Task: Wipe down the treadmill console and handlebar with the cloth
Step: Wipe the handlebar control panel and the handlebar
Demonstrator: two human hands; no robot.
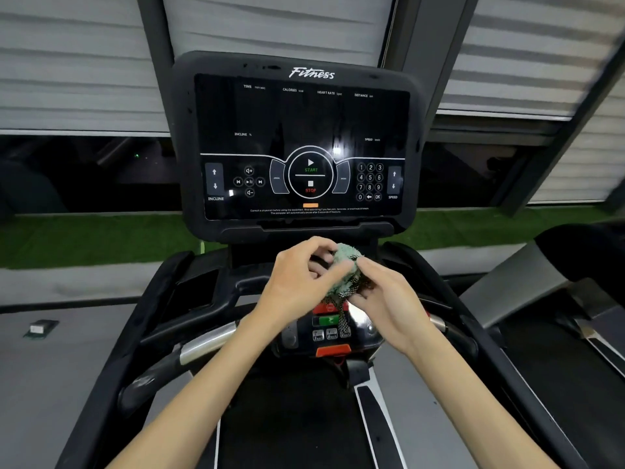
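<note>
A bunched green cloth [345, 269] with a dark patterned strip hanging down sits between both hands, just below the console. My left hand [297, 282] pinches it from the left with curled fingers. My right hand [389, 299] grips it from the right. The black treadmill console [304, 130], marked "Fitness", stands upright ahead, its screen dark with white labels and START and STOP buttons. The handlebar [203, 343], black with a silver section, curves below my left forearm; its right side is mostly hidden by my right arm.
A lower control panel [329, 330] with red, green and orange buttons lies under the hands. The dark running belt [287, 418] stretches below. A second treadmill [558, 282] stands at the right. A small green-and-white object [40, 328] lies on the grey floor at left. Window blinds hang behind.
</note>
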